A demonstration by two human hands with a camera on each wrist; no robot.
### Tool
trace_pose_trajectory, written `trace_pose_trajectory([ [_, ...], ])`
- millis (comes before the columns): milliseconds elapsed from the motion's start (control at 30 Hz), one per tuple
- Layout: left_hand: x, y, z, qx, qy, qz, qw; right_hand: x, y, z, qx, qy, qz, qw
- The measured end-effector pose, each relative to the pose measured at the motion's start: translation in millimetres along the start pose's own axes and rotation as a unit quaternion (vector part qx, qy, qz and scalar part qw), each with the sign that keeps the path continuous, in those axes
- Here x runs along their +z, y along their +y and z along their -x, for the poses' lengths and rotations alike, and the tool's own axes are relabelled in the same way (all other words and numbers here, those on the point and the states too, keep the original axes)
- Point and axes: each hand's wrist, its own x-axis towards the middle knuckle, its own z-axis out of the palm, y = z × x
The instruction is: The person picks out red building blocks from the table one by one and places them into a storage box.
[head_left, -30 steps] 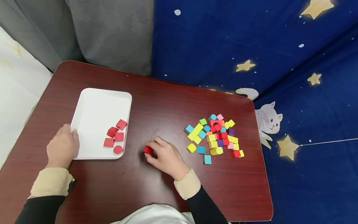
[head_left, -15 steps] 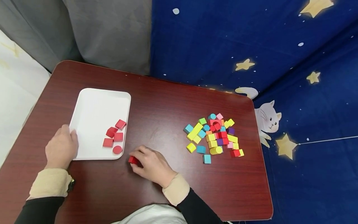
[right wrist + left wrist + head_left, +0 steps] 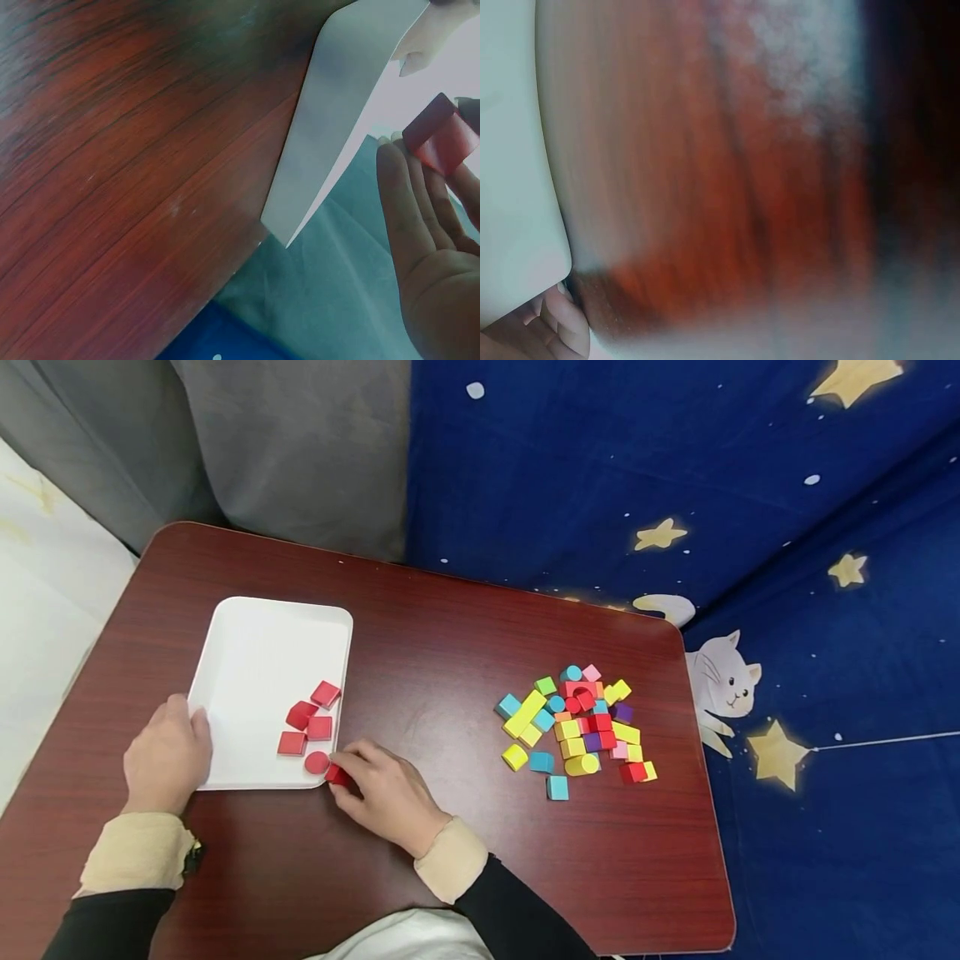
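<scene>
My right hand (image 3: pixel 388 795) pinches a red block (image 3: pixel 337 774) between thumb and fingers, over the near right corner of a white tray (image 3: pixel 262 652). In the right wrist view the same red block (image 3: pixel 442 135) shows between the fingertips, above the tray's rim (image 3: pixel 330 112). With my left hand (image 3: pixel 167 753) I grip the tray's near left edge, the thumb along the rim. Its curled fingers (image 3: pixel 566 322) show at the tray's corner in the left wrist view. Inside the tray lie several red pieces, including a red square block (image 3: pixel 319 727) and a red round block (image 3: pixel 317 762).
Right of the tray, a loose pile of coloured blocks lies on the brown table (image 3: pixel 427 643). Among them are a long yellow block (image 3: pixel 524 713), a blue cube (image 3: pixel 557 787) and a red arch (image 3: pixel 577 688). Grey and blue curtains (image 3: pixel 540 468) hang behind the table's far edge.
My right hand has carried the red block left across the table, from the open tabletop to the tray's near right corner. The left hand stays at the tray's edge.
</scene>
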Motion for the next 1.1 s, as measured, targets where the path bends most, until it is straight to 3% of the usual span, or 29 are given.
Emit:
trace_pose_trajectory([
  [267, 0.5, -1.1, 0.0, 0.002, 0.002, 0.004, 1.0000, 8, -11, -12.5, 0.025, 0.007, 0.013, 0.9996],
  [600, 1.8, -2.1, 1.0, 0.003, 0.003, 0.005, 1.0000, 17, -11, -23.9, 0.037, 0.045, 0.030, 0.9978],
  [1100, 1.0, -1.8, 0.3, 0.004, 0.003, 0.009, 0.9999, 31, -15, -32.8, 0.057, 0.033, 0.024, 0.9975],
])
